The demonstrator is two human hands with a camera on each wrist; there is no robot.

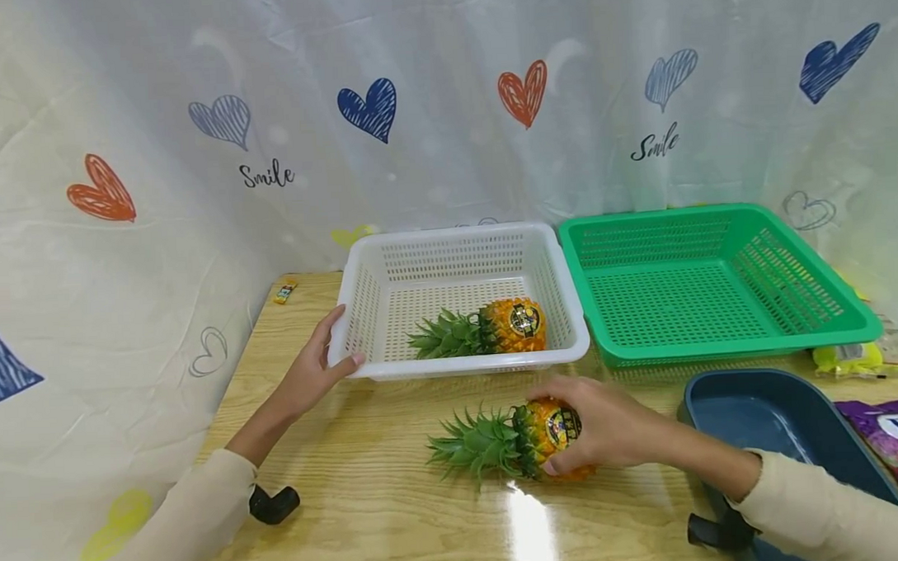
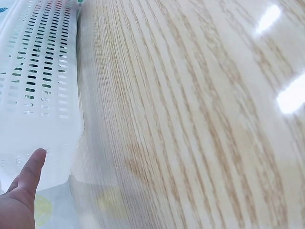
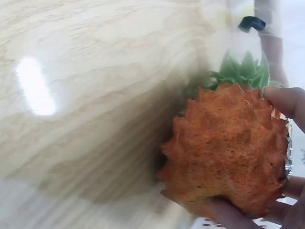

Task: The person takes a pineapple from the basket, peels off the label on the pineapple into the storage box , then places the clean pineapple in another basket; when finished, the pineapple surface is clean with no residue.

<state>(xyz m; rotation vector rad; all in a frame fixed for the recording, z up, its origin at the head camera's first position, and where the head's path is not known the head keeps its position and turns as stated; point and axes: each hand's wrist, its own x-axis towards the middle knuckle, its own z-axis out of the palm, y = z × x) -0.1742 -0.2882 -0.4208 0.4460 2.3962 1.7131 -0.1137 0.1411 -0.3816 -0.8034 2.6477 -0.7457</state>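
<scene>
My left hand (image 1: 313, 369) grips the white basket (image 1: 459, 365) at its front left corner, thumb over the rim. In the left wrist view its thumb (image 2: 33, 169) lies against the basket's plastic wall. Inside the basket a pineapple (image 1: 510, 324) lies on its side, leaves to the left. Just in front of the basket, my right hand (image 1: 610, 427) holds another pineapple (image 1: 530, 434) by its body from above, its leaves also pointing left. The right wrist view shows that pineapple's orange, spiky base (image 3: 228, 148) close over the table, with fingers and thumb around it.
A green basket (image 1: 726, 345) stands right of the white one. In front of it is a dark blue tub (image 1: 764, 377), beneath my right forearm. A purple bag (image 1: 893, 438) lies at the far right, a small wrapped packet (image 1: 284, 292) at the table's back left. A printed curtain (image 1: 445, 173) hangs behind.
</scene>
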